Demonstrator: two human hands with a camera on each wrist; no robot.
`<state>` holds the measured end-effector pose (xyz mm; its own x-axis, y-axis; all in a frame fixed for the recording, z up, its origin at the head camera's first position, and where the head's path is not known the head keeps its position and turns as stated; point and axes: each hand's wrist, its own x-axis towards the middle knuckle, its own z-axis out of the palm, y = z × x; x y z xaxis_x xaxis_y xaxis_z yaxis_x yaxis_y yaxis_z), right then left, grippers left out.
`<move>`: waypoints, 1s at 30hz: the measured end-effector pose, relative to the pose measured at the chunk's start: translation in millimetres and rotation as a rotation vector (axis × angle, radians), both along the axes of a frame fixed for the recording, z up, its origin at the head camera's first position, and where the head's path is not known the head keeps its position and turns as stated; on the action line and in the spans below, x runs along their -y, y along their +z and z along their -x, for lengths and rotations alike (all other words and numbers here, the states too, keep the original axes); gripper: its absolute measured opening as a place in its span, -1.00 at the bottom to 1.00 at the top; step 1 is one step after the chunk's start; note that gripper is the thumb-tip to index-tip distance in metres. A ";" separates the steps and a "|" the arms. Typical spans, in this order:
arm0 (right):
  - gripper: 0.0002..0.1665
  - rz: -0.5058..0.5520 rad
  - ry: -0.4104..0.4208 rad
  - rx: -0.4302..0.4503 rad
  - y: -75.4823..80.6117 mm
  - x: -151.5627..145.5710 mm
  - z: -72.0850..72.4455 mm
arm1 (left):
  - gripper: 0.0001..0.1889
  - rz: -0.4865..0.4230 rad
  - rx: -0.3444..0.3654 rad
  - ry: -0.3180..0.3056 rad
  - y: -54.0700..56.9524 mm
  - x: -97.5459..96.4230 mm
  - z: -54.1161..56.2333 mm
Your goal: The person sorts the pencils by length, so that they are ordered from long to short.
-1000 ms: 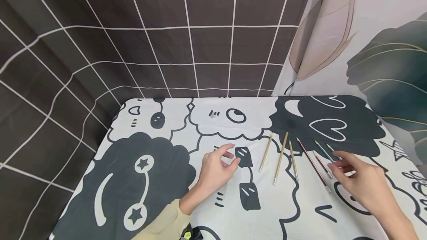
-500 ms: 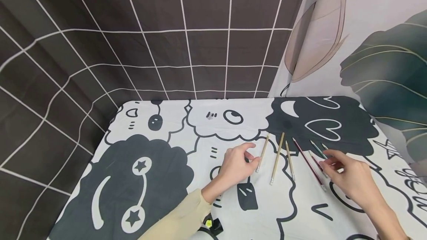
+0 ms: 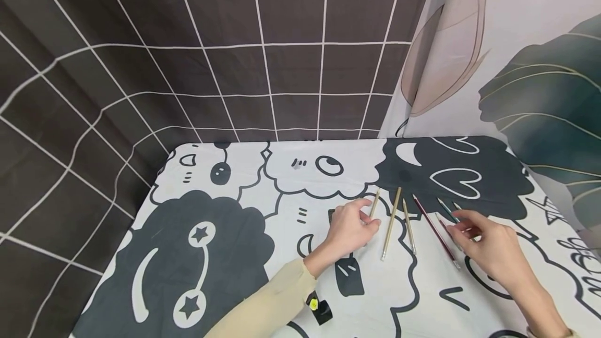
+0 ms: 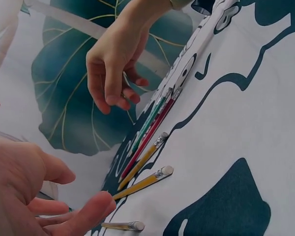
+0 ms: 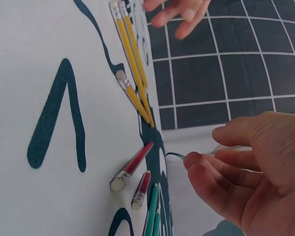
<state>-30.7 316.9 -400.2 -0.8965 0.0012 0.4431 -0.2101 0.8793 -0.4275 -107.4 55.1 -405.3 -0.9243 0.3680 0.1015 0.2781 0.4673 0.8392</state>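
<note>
My left hand (image 3: 349,228) hovers at the leftmost yellow pencil (image 3: 374,204), overlapping its lower part in the head view. In the left wrist view its thumb and fingers are apart, with nothing between them. To the right lie a longer yellow pencil (image 3: 392,223) and a shorter yellow pencil (image 3: 409,227). Further right are a long red pencil (image 3: 435,231), a short red pencil (image 5: 141,191) and two green pencils (image 5: 152,211). My right hand (image 3: 490,246) is over the green pencils' lower ends, fingers loosely bent and holding nothing; it partly hides them in the head view.
A black-and-white cartoon cloth (image 3: 235,166) covers the table. Behind it hangs a dark grid-patterned curtain (image 3: 291,67), and a leaf-patterned curtain (image 3: 540,87) is at the right. A dark strap with a yellow spot (image 3: 320,309) shows beneath the left sleeve.
My left hand has moved right, from the cloth's printed shapes to the leftmost yellow pencil. The right hand has shifted slightly left in view and stays over the green pencils.
</note>
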 end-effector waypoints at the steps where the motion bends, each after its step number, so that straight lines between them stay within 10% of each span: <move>1: -0.60 0.003 0.000 -0.004 -0.1 -0.4 -0.2 | -0.59 0.002 0.016 0.001 -0.8 -2.6 0.3; 30: -0.61 0.150 -0.022 0.139 -16.8 3.2 10.0 | -0.57 0.274 -0.047 0.020 -13.7 -45.9 5.8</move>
<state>-40.7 313.7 -417.0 -0.9480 0.0784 0.3084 -0.1212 0.8071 -0.5779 -113.2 101.0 -419.0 -0.9284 0.3689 0.0442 0.3022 0.6807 0.6673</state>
